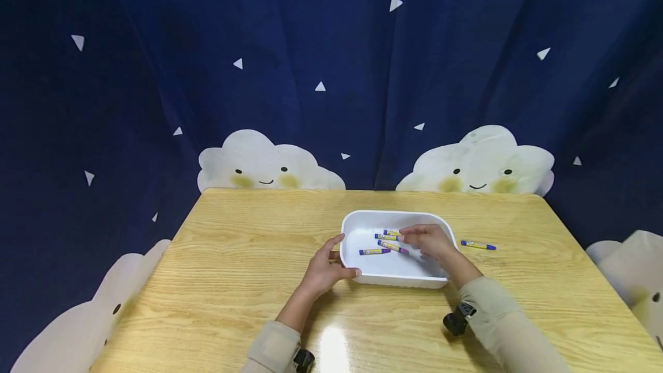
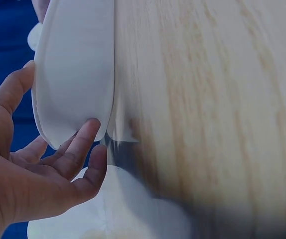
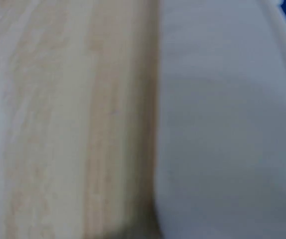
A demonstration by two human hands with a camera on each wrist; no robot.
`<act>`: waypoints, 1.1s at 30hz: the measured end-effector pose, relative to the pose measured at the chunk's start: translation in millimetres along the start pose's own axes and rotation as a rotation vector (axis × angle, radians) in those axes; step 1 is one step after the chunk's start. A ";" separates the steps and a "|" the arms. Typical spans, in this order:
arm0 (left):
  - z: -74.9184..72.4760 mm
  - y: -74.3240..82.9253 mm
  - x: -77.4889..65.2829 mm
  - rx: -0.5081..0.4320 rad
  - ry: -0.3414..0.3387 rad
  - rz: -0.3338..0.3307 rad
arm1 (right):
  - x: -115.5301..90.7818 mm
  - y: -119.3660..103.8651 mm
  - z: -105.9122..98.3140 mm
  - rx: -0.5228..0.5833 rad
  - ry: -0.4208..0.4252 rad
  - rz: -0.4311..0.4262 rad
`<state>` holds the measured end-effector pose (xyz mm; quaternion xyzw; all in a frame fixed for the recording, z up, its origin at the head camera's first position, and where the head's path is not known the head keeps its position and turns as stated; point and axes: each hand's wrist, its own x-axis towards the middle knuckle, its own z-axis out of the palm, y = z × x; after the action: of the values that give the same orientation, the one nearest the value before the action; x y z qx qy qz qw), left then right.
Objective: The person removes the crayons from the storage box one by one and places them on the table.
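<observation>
A white plastic tray [image 1: 399,281] stands on the table with several yellow-and-blue crayons lying in it. My left hand [image 1: 325,269] holds the tray's left end, thumb at the front corner and fingers along the side. In the left wrist view, the left hand [image 2: 48,159] has its fingers against the tray's outer wall [image 2: 78,69]. My right hand [image 1: 427,240] reaches over the tray's right side, its fingertips pinching a crayon [image 1: 391,233] whose right end they cover. Nearer me lie a purple-tipped crayon [image 1: 392,246] and another crayon [image 1: 374,251].
One more crayon [image 1: 478,245] lies on the wooden table [image 1: 233,258], right of the tray. A dark blue curtain [image 1: 311,45] with white triangles and clouds hangs behind the table. The right wrist view is blurred and shows the tray's outer wall [image 3: 227,124].
</observation>
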<state>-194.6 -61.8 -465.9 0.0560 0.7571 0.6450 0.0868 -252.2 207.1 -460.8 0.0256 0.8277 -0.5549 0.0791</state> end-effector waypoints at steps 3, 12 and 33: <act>-0.2 -1.5 -0.1 -0.005 -0.001 -0.003 | 2.2 3.1 9.5 -0.043 0.009 -0.002; -1.2 20.4 -11.8 -0.010 -0.012 -0.015 | 1.3 5.6 19.7 -0.255 0.011 -0.052; -0.1 1.0 -1.1 0.012 0.009 -0.002 | -10.4 -11.8 -9.9 -0.274 -0.001 -0.182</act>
<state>-193.5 -62.0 -464.8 0.0530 0.7614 0.6407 0.0836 -244.5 212.2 -444.6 -0.0608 0.8945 -0.4418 0.0318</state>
